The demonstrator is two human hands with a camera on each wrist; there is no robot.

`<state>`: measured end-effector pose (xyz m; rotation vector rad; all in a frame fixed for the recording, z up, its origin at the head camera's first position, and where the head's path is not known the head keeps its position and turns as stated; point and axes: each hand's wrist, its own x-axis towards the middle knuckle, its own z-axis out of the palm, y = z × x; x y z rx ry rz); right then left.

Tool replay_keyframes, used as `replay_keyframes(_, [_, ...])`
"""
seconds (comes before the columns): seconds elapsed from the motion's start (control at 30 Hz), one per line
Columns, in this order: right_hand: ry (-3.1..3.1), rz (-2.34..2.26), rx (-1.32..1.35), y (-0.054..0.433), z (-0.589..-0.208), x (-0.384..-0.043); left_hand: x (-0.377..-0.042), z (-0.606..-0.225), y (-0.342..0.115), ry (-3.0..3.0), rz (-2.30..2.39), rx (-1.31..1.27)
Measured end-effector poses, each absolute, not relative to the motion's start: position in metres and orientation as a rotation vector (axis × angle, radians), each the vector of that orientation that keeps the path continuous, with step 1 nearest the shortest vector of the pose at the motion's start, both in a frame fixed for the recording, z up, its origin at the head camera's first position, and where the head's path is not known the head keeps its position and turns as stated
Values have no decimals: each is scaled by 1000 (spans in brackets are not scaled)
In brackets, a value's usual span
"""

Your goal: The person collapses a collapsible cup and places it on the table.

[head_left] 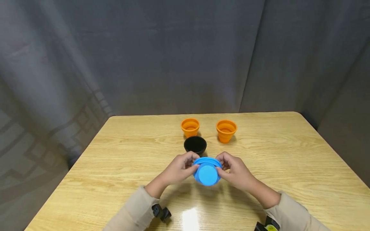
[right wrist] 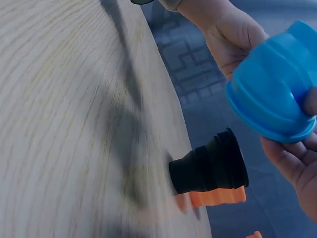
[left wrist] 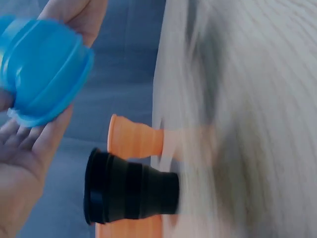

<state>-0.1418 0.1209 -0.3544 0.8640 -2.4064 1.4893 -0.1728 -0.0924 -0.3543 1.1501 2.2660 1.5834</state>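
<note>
A blue collapsible cup (head_left: 207,175) is held above the table, tipped so that its round base faces me. My left hand (head_left: 181,168) pinches its left side between thumb and fingers. On the opposite side my right hand (head_left: 235,170) pinches it the same way. In the right wrist view the wall of the blue cup (right wrist: 277,84) looks bent under the thumb. Just beyond the hands stands a black collapsible cup (head_left: 195,145), upright, its dark mouth facing up.
Two orange collapsible cups stand upright farther back, one orange cup (head_left: 190,127) behind the black one and another orange cup (head_left: 226,131) to its right. The wooden table (head_left: 130,147) ends at a grey curtain (head_left: 173,64). Dark devices (head_left: 161,212) are strapped at the wrists.
</note>
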Motion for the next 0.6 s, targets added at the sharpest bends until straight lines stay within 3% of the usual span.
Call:
replay_keyframes(0.33, [-2403,1756,908,125,-353,-145,-182,-352,-96,2014,1625,1014])
replay_keyframes(0.6, [-2131,2215,1271,131,-353,-151,-180,-347,-92,2134,1722,932])
